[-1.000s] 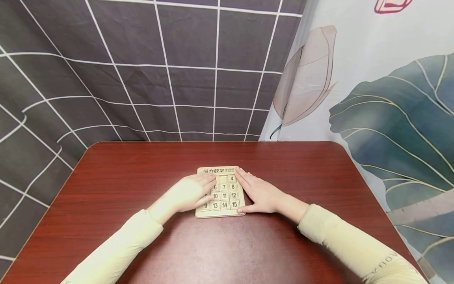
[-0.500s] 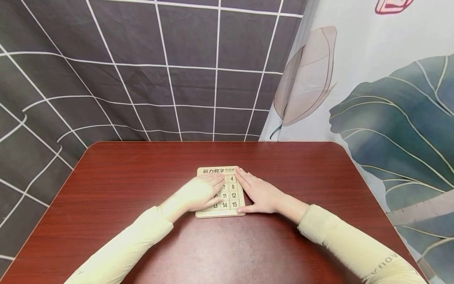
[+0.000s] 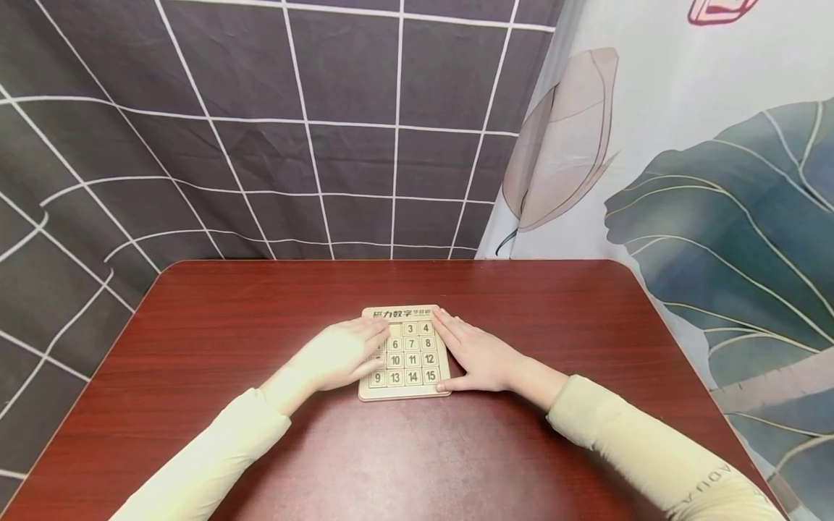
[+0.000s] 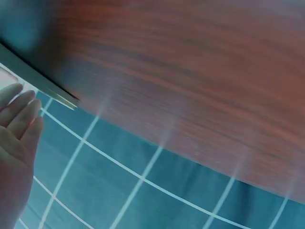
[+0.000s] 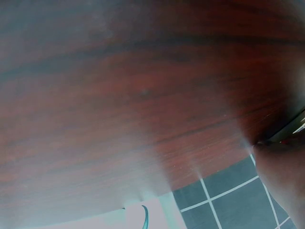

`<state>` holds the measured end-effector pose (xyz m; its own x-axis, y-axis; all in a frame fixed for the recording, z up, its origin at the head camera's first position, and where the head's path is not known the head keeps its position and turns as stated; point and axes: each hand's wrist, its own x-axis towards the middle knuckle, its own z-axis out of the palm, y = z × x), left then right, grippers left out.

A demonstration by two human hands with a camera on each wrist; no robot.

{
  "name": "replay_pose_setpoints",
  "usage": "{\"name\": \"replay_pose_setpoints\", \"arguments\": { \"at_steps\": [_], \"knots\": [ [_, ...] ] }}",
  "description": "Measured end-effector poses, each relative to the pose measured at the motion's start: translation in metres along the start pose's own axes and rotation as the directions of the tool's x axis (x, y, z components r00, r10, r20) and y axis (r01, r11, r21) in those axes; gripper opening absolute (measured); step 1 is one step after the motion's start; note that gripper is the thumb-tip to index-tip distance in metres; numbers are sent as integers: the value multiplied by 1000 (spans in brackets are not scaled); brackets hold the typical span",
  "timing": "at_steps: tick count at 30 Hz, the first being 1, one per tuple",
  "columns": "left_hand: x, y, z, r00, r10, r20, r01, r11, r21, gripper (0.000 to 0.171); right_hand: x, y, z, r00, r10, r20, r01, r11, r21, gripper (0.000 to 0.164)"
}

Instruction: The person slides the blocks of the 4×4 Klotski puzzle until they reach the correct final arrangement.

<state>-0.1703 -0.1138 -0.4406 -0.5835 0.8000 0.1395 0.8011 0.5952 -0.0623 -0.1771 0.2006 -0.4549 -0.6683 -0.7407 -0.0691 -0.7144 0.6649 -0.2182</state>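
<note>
A pale number sliding puzzle (image 3: 412, 394) lies flat on the table, with dark Chinese characters along its top strip. Tile 3 (image 3: 410, 328) sits beside tile 4 in the top row, and a bare slot (image 3: 395, 329) shows to its left. My left hand (image 3: 339, 354) lies over the left columns with straight fingers, hiding some tiles there. Along the right edge my right hand (image 3: 485, 356) rests, its fingers straight toward the upper corner and its thumb on the lower corner. In the left wrist view, the puzzle's edge (image 4: 47, 88) appears near the fingers.
The reddish-brown wooden table (image 3: 417, 463) has rounded far corners. Behind it hangs a dark grid-patterned curtain (image 3: 352, 159). A pale curtain with leaf prints (image 3: 717, 202) hangs at the right.
My left hand went right across the top row, then back left. Tile 3 now shows where the empty slot was, and the slot is one place further left. The right hand stayed put.
</note>
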Motion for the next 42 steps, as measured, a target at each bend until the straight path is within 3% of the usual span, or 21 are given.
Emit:
{"name": "replay_pose_setpoints", "arguments": {
  "at_steps": [5,10,22,26,37,42],
  "knots": [
    [-11,-3,-2,1000,-24,18,24,1000,-1,57,0,-1,-1,1000,-10,-7,10,1000,-3,115],
    [-13,-2,-2,999,-30,15,30,1000,1,57,1,-2,-1,1000,-8,-3,8,1000,-5,115],
    [10,8,-3,999,-6,34,6,1000,-4,57,3,0,2,1000,-7,-1,7,1000,-6,114],
    [11,7,0,999,-2,37,2,1000,1,57,3,-1,2,1000,-4,3,4,1000,-4,114],
    [-22,12,-5,999,21,-42,-19,999,40,54,2,-2,-1,1000,-9,0,9,1000,-3,115],
    [-29,16,-5,999,13,-37,-11,998,58,56,2,0,0,1000,-9,0,9,1000,-12,115]
  ]
}}
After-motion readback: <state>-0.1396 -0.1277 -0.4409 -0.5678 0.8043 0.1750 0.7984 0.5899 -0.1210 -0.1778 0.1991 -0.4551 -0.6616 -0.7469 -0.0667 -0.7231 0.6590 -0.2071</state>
